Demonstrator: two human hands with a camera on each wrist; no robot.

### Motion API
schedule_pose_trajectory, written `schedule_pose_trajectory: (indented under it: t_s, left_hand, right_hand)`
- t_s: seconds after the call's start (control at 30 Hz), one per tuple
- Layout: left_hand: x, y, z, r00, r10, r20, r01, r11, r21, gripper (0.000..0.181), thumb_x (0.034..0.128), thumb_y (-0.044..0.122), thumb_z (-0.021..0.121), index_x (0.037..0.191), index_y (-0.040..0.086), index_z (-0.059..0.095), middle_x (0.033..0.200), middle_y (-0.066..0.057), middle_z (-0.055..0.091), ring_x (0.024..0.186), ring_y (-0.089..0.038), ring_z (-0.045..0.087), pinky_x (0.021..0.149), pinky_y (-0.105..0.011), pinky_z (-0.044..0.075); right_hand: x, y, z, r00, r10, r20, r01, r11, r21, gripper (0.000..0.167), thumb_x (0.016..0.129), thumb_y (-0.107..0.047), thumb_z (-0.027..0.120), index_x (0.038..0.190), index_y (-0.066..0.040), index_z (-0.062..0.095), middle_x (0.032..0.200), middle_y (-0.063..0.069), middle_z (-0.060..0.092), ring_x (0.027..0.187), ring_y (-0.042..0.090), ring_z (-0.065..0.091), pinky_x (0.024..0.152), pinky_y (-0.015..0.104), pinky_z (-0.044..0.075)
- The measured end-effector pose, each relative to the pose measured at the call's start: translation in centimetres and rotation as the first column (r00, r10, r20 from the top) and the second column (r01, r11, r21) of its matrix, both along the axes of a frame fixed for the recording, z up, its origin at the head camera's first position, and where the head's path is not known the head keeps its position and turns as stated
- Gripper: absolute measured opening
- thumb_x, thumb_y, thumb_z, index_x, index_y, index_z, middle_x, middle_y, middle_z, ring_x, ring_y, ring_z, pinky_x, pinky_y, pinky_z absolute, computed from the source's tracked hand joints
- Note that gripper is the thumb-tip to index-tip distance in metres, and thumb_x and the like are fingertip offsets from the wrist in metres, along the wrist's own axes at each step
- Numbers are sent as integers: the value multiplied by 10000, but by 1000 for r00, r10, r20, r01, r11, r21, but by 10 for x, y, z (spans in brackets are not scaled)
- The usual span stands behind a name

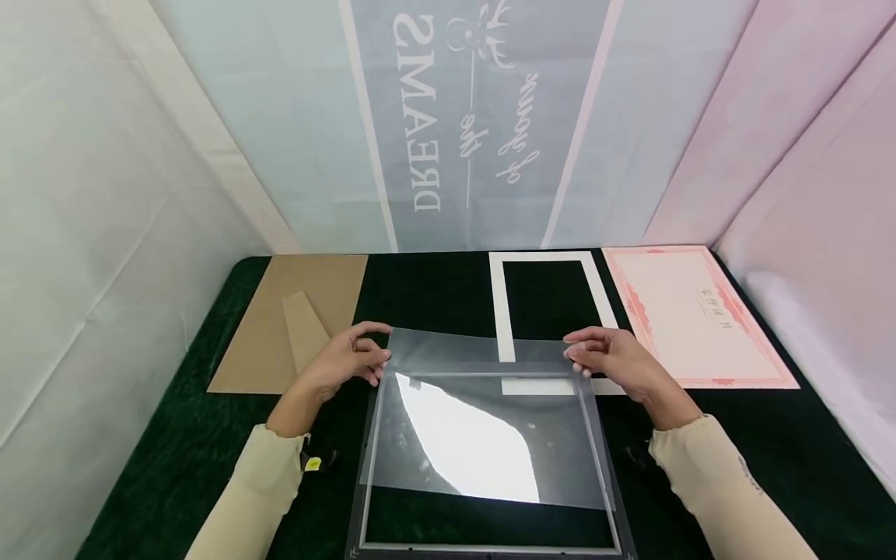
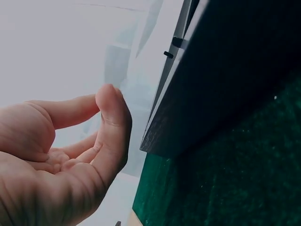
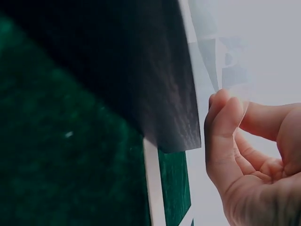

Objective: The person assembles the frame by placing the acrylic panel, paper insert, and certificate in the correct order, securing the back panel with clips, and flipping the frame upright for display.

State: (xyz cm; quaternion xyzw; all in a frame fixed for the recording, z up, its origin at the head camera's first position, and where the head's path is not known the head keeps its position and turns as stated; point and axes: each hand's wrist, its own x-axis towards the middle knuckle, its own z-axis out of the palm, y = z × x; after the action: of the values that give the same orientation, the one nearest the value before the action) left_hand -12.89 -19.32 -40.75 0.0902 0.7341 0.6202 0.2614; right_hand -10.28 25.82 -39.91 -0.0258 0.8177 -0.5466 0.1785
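Note:
A clear plastic sheet [image 1: 448, 348] spans between both hands in the head view, tilted over a dark picture frame [image 1: 616, 474]. My left hand [image 1: 353, 362] pinches the sheet's far left corner between thumb and forefinger. At the far right corner, my right hand [image 1: 612, 362] pinches it the same way. A bright reflection lies across the sheet's middle, and its near edge crosses the frame's opening. In the left wrist view the left hand [image 2: 80, 155] is beside the frame's dark side [image 2: 188, 108]. The right wrist view has the right hand [image 3: 249, 155] next to the opposite side [image 3: 169, 103].
A brown backing board [image 1: 245, 342] with a stand flap [image 1: 302, 330] lies at the back left. A white mat border [image 1: 498, 295] lies behind the frame. Right of it is a pink-bordered certificate [image 1: 679, 319]. Everything lies on dark green cloth [image 1: 161, 459]; a printed curtain [image 1: 315, 155] hangs behind.

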Motion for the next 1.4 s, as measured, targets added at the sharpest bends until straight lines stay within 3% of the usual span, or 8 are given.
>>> schedule_pose_trajectory:
  t_s: [0.13,0.5,0.87,1.17,1.4]
  left_hand:
    - [-2,3,-1,999,-42,-15,42,999,-10,561,995,66,577,1501,16,339,809,-41,656,641,-139,632,642,-275,590]
    - [1,3,-7,998,-17,-56,13,997,-72,325,984,33,583,1289,-62,526,924,-186,623,711,-160,645,688,-298,599]
    - [3,-1,-5,998,-62,-34,59,995,-83,319,962,19,606,1260,-87,560,954,-140,583,716,-179,662,713,-280,600]
    - [5,-4,-4,997,-57,-48,51,992,-116,332,958,31,617,1268,-76,564,981,-178,591,684,-188,675,714,-273,602]
    - [5,-2,-4,997,-59,-46,55,995,-88,295,965,51,622,1222,-92,600,939,-201,603,666,-161,651,667,-251,596]
  right_hand:
    - [5,3,0,1000,12,8,-12,1000,14,423,989,-144,617,1316,106,518,1065,214,698,725,107,639,690,250,576]
    - [6,2,2,999,33,4,-33,999,30,404,976,-158,637,1295,78,556,947,151,699,725,132,626,715,255,574]
    - [9,1,8,995,97,38,-99,993,64,365,954,-123,658,1231,101,581,907,150,645,682,151,633,664,301,592]
    - [10,-1,5,991,115,66,-120,989,82,303,915,-107,705,1149,73,637,889,142,629,666,157,655,647,312,605]
    - [9,1,6,987,147,66,-152,985,82,302,924,-104,692,1153,81,628,895,167,638,678,151,656,644,299,603]
